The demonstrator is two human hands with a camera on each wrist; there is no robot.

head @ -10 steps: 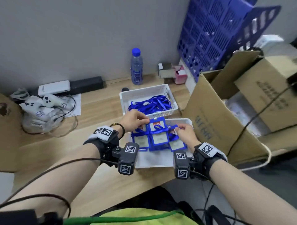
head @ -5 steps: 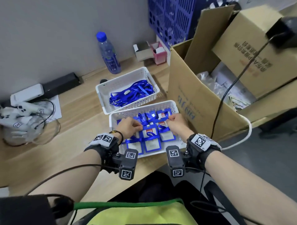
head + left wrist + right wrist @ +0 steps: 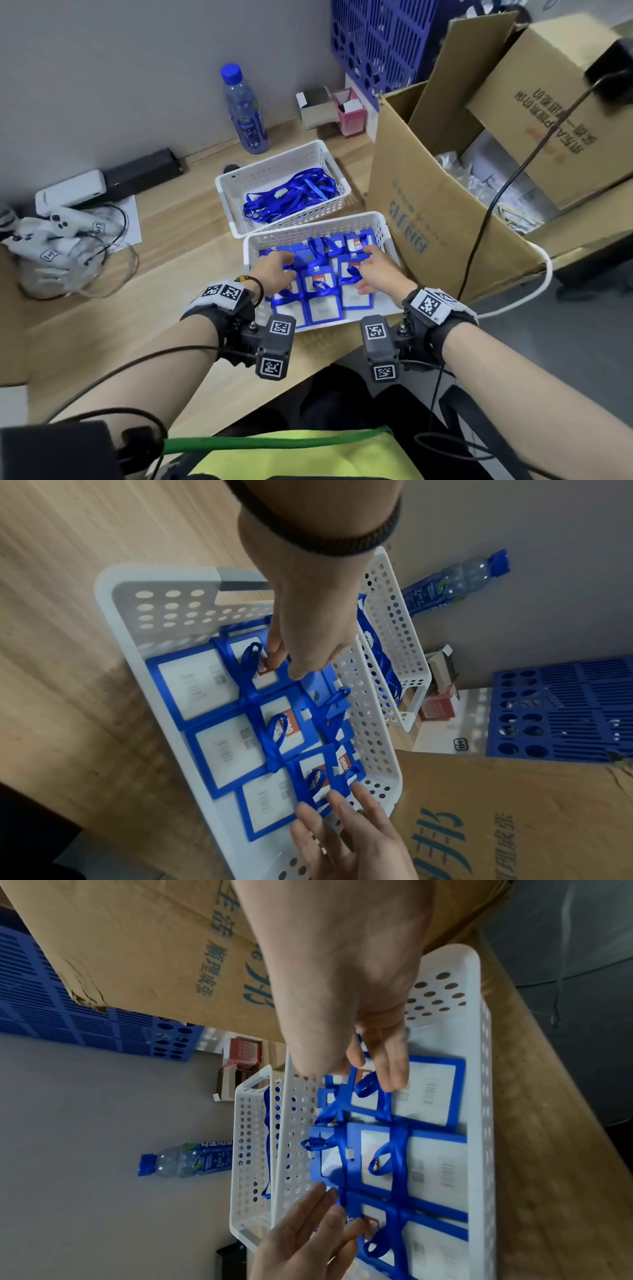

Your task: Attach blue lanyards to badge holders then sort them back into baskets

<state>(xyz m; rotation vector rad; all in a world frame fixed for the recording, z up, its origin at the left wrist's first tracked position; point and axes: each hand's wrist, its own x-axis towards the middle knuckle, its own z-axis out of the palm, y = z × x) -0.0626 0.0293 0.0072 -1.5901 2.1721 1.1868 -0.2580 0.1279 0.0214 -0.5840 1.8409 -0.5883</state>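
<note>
Inside the near basket [image 3: 378, 222] at the desk's front edge, both flat-fingered hands, left hand [image 3: 274, 270] and right hand [image 3: 378, 274], are pressing stiff, light, likely slippery badge holders [image 3: 320, 294]; their frame edges offer the surest hold.

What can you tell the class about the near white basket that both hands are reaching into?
The near basket is white plastic, rectangular, with walls full of round holes and a handle slot at one end. It sits flat on the wooden table, beside a cardboard box. Blue badge holders with lanyards lie in rows inside. The left hand and right hand touch those holders.
</note>
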